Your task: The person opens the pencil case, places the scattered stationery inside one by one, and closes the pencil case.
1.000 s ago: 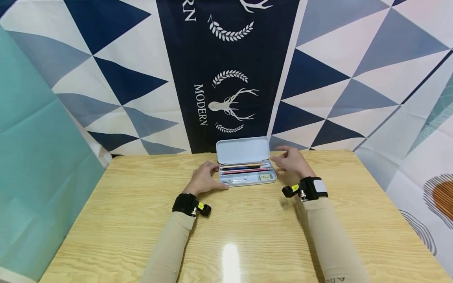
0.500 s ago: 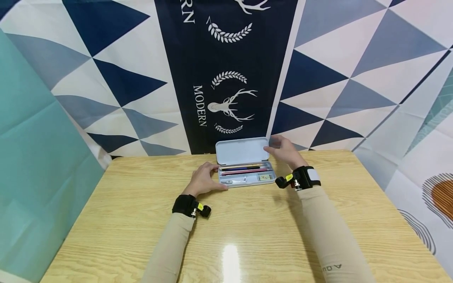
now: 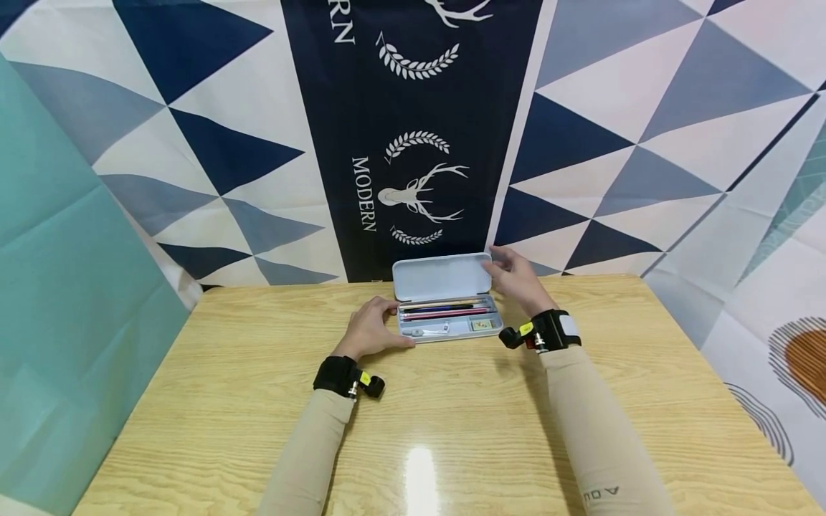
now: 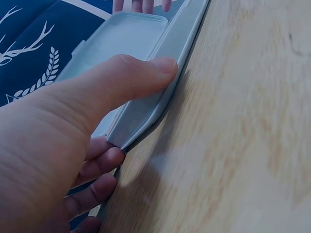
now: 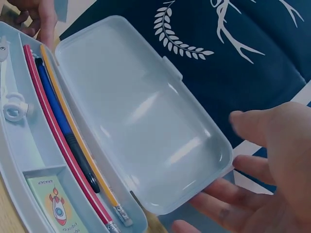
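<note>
A pale blue pencil case (image 3: 455, 337) lies on the table near its far edge, with its hinged lid (image 3: 442, 278) raised. My left hand (image 3: 371, 331) grips the left end of the case, thumb on the front wall and fingers round the far corner. At the lid's right end is my right hand (image 3: 518, 281). In the right wrist view its fingers (image 5: 228, 194) reach behind the lid's edge, while the thumb stays apart from it. Inside the case lie a red pencil (image 5: 57, 128), a blue-and-black pen (image 5: 63, 116), a yellow pencil (image 5: 82, 133) and a rocket-printed eraser (image 5: 57, 206).
A white ringed piece (image 5: 15, 108) lies in the case's front compartment. Behind the case hangs a patterned cloth (image 3: 413, 107) reaching the far edge of the wooden table (image 3: 452, 416). Teal cloth (image 3: 77, 287) covers the left side.
My right hand has moved left and up, from beside the case's right end to the edge of the raised lid. The left hand keeps its place on the case.
</note>
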`<state>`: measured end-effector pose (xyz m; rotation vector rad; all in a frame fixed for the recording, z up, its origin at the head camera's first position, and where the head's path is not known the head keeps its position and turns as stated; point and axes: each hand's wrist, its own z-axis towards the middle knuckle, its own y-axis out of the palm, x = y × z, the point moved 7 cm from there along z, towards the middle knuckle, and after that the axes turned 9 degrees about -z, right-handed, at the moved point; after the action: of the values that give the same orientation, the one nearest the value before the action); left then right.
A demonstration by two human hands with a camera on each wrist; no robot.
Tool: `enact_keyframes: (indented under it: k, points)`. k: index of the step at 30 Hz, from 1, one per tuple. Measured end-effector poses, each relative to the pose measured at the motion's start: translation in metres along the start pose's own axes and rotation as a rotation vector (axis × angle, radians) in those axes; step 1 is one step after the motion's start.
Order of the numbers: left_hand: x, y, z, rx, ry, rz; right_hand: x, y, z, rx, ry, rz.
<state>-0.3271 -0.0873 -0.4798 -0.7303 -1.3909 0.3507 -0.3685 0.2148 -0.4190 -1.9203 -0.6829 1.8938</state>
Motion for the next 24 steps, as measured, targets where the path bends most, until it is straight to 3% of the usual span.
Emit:
enact_keyframes:
  k: [7, 10, 16, 24]
  points:
    - [-0.002, 0.000, 0.000, 0.012, 0.016, 0.000, -0.010, -0.005, -0.006, 0.087, -0.091, -0.119]
    - [-0.002, 0.000, 0.000, 0.011, 0.014, 0.006, -0.016, -0.004, -0.009, 0.078, -0.133, -0.193]
    - [-0.002, 0.000, -0.002, 0.007, 0.000, -0.001, -0.035, 0.013, -0.019, -0.052, -0.257, -0.343]
    - [-0.002, 0.000, 0.001, -0.003, -0.002, -0.006, -0.041, 0.037, -0.027, -0.231, -0.336, -0.449]
